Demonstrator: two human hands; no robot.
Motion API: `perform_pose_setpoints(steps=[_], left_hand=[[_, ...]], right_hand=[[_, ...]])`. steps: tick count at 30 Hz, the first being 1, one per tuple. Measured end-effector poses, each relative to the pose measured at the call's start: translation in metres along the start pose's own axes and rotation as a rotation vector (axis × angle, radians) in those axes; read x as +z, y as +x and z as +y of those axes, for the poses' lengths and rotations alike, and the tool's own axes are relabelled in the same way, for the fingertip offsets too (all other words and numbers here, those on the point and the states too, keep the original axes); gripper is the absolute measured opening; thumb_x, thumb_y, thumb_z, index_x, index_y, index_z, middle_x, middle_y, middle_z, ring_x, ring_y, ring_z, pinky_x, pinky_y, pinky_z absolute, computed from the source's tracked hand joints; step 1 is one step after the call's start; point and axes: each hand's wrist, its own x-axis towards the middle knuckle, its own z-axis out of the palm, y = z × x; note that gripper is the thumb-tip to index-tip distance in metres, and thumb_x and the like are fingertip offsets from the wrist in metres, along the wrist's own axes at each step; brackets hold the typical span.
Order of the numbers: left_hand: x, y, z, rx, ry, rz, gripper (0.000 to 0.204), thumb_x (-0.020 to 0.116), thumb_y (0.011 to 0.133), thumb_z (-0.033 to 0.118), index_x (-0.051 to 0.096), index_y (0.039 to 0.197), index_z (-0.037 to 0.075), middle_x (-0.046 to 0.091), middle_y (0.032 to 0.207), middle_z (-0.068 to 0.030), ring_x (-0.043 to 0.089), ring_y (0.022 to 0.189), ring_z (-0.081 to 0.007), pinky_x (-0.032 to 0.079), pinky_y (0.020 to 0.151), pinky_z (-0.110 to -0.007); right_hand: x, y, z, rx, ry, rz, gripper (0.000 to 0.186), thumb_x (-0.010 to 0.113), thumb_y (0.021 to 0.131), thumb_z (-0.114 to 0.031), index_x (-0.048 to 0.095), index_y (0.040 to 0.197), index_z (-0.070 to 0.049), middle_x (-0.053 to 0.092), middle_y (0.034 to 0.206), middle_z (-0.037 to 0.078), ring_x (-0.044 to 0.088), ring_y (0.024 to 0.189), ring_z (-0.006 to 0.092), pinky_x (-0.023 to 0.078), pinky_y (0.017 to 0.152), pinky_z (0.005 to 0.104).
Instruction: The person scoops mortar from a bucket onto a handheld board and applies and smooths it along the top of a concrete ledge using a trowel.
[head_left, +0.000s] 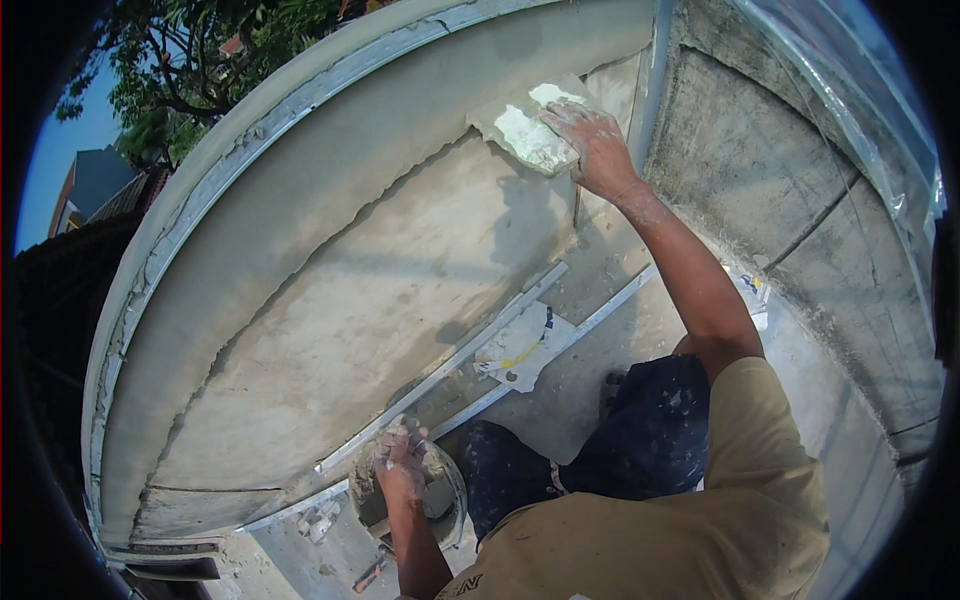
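Up at the top of the wall my right hand [592, 145] is closed on a flat plastering float [525, 130]. The float is smeared grey, with pale green patches, and lies against the wall at the edge of the wet plaster [330, 190]. Its handle, if any, is hidden. Low on the left, my left hand [400, 460] has its curled, mortar-covered fingers at the far rim of a bucket [459, 500]. Grey mortar [438, 495] shows inside the bucket. Below the wet band is a smoother, paler wall surface [330, 340] with a ragged border.
A metal strip [150, 290] edges the curved wall. Two long straight bars [440, 370] lie along its foot, with a torn white bag [525, 345] between them. On the right stand a rough grey wall [760, 150] and clear plastic sheeting [850, 90]. A red-handled tool [370, 575] lies beside the bucket.
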Motion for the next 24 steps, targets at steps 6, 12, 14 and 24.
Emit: perform_pose_setpoints(steps=[6,12,14,24], left_hand=[[0.019,0.005,0.013,0.046,0.071,-0.081,0.039,0.064,0.087,0.018,0.053,0.121,0.001,0.063,0.105,-0.0091,0.062,0.09,-0.0206,0.049,0.077,-0.031],[-0.009,0.002,0.005,0.034,0.094,0.073,0.038,0.062,0.088,0.017,0.053,0.122,0.003,0.063,0.107,-0.0089,0.061,0.092,-0.0207,0.048,0.076,-0.032],[-0.021,-0.002,0.003,0.012,0.096,0.104,0.038,0.061,0.088,0.017,0.053,0.122,0.003,0.062,0.108,-0.0087,0.061,0.093,-0.0207,0.048,0.076,-0.032],[0.026,0.032,0.015,0.107,0.174,-0.046,0.032,0.062,0.089,0.016,0.056,0.117,0.0,0.064,0.103,-0.0106,0.063,0.089,-0.0217,0.047,0.073,-0.03]], right_hand=[[-0.04,0.029,0.065,-0.009,-0.087,0.158,0.065,0.06,0.07,-0.007,0.049,0.133,-0.018,0.05,0.135,0.009,0.042,0.127,0.0292,0.029,0.106,0.0413],[-0.028,0.066,0.109,-0.066,-0.12,0.154,0.069,0.061,0.07,-0.006,0.046,0.136,-0.019,0.049,0.136,0.009,0.042,0.127,0.0287,0.029,0.106,0.0412],[-0.018,0.066,0.108,-0.055,-0.115,0.161,0.079,0.065,0.067,-0.004,0.041,0.139,-0.023,0.045,0.14,0.006,0.038,0.131,0.0264,0.027,0.108,0.0415],[0.019,0.0,0.101,0.034,-0.048,-0.023,0.09,0.072,0.063,-0.003,0.036,0.142,-0.027,0.039,0.145,0.001,0.033,0.135,0.0243,0.025,0.11,0.0417]])
